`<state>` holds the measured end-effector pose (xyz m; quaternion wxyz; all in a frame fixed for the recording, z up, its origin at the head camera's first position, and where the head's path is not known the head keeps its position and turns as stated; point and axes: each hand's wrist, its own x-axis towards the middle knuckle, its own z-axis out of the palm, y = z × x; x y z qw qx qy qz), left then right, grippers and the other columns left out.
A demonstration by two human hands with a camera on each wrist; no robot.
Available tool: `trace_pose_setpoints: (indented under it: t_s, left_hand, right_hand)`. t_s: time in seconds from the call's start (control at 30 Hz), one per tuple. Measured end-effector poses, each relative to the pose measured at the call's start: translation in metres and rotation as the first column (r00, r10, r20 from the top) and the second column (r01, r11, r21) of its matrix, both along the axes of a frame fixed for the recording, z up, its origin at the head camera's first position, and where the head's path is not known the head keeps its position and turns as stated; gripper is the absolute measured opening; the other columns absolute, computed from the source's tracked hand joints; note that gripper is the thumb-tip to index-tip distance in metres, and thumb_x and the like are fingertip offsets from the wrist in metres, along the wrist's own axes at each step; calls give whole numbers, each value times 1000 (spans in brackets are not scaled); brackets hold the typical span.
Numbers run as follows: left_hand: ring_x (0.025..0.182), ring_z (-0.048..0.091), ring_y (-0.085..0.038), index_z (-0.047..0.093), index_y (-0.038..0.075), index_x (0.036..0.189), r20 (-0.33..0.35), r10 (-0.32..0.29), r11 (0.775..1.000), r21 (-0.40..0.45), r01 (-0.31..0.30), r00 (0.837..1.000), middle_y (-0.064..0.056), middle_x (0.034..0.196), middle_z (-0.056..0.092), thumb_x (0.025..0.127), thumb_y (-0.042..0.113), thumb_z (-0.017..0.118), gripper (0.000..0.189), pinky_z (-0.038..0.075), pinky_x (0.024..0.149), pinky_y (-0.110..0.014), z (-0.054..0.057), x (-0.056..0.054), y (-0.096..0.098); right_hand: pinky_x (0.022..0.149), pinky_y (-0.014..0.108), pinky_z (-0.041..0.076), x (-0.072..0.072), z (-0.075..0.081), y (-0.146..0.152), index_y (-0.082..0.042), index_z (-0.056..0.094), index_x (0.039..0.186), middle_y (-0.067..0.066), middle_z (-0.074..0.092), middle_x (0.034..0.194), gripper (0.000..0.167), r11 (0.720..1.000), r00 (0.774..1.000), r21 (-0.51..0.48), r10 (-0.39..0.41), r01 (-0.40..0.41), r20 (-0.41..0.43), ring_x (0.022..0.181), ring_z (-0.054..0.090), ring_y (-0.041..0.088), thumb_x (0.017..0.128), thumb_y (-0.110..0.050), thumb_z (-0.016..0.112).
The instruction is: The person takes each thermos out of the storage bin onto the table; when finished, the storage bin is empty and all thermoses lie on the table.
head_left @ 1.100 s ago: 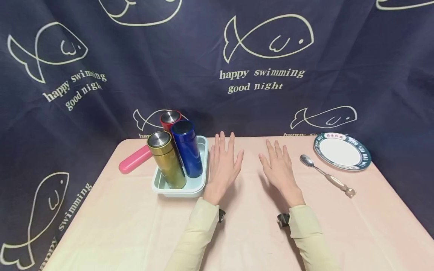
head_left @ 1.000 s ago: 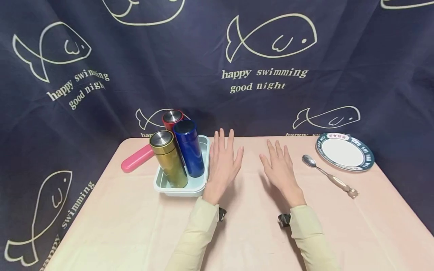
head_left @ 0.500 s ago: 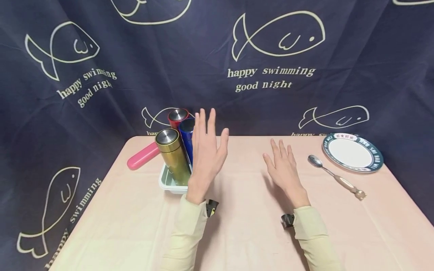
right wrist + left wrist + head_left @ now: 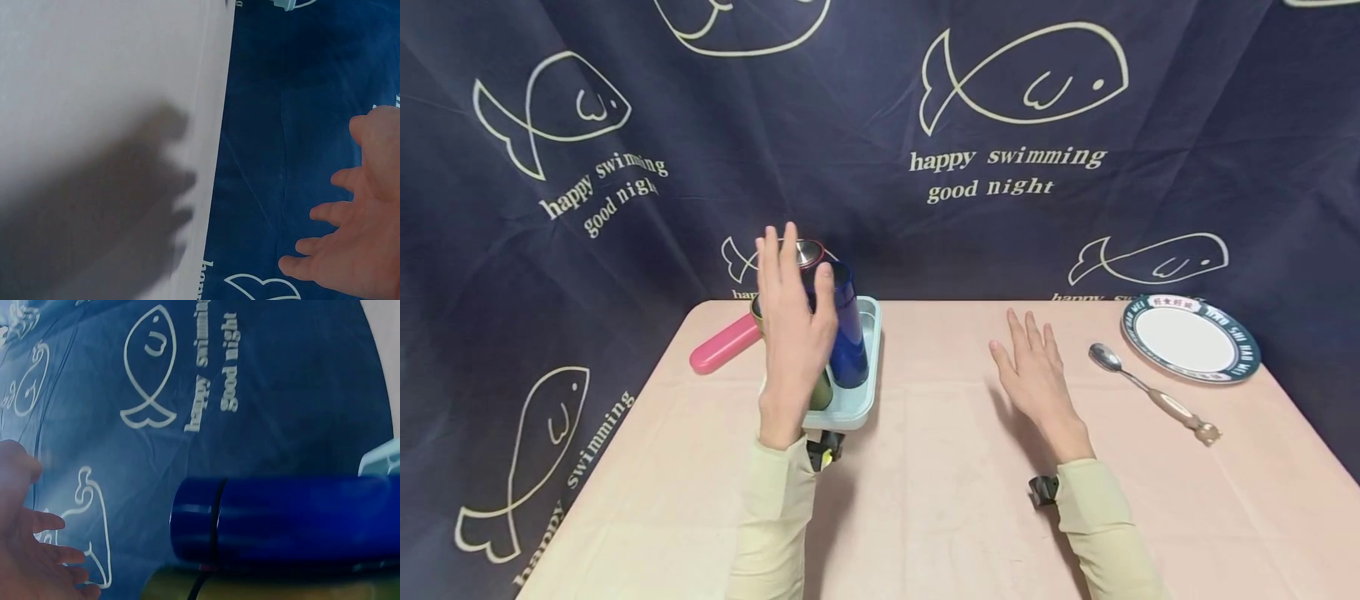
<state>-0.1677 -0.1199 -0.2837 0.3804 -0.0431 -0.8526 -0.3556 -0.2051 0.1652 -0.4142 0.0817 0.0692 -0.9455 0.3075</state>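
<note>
My left hand [image 4: 793, 333] is raised over the left part of the table, fingers straight, holding nothing. In the head view it overlaps the gold thermos [image 4: 822, 392] and hides most of it. A blue thermos [image 4: 848, 342] stands just right of that hand, and the steel lid of a red thermos [image 4: 808, 252] shows behind. The gold and blue ones stand in a pale blue tray [image 4: 871, 367]. In the left wrist view the blue thermos [image 4: 300, 519] lies across the picture, apart from the fingertips. My right hand [image 4: 1033, 375] hovers over the middle right, fingers spread and holding nothing.
A pink oblong case [image 4: 724, 346] lies left of the tray. On the right are a spoon [image 4: 1138, 383] with a bear-shaped handle end and a green-rimmed white plate [image 4: 1251, 358]. A dark fish-print curtain [image 4: 865, 200] hangs behind the pink-covered table [image 4: 940, 500].
My left hand has moved left and up, from beside the tray to in front of the gold thermos. The right hand keeps its pose. The whole head view has shifted slightly.
</note>
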Motion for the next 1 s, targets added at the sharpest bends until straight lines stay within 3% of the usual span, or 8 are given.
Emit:
trace_pose_setpoints:
  t_s: [0.4, 0.67, 0.83, 1.0]
  left_hand:
    - [150, 9, -23, 32, 8, 152, 20, 77, 984, 160, -79, 997, -14, 160, 22, 104, 31, 41, 54, 7, 126, -39, -15, 7, -48]
    - [151, 9, -22, 28, 10, 154, 156, 82, 953, 276, -123, 984, -11, 161, 20, 105, 34, 38, 55, 6, 126, -42, -33, 12, -73]
    - [150, 12, -26, 23, 10, 156, 288, 54, 939, 311, -146, 956, -12, 162, 19, 106, 36, 32, 57, 7, 124, -53, -47, 15, -86]
    - [150, 13, -28, 15, 8, 157, 440, -42, 915, 379, -143, 897, -13, 162, 15, 106, 41, 27, 62, 11, 125, -49, -63, 15, -97]
  right_hand:
    - [115, 71, 5, 0, -2, 3, -6, 13, 156, 30, 7, 158, 68, 1000, 1000, -3, 5, -5, 23, 143, -1, 54, 104, -45, 30]
    - [116, 71, 6, 0, -2, 3, -5, 14, 156, 31, 8, 158, 68, 1000, 1000, -3, 5, -5, 23, 143, -1, 54, 104, -46, 29]
    - [116, 70, 6, 0, -4, 4, -5, 13, 156, 31, 8, 158, 68, 1000, 1000, 0, 7, -7, 20, 143, -1, 54, 104, -46, 29]
    - [116, 71, 7, 0, -4, 4, -6, 12, 157, 31, 8, 158, 68, 1000, 1000, -6, 13, -13, 14, 143, 0, 55, 104, -46, 29]
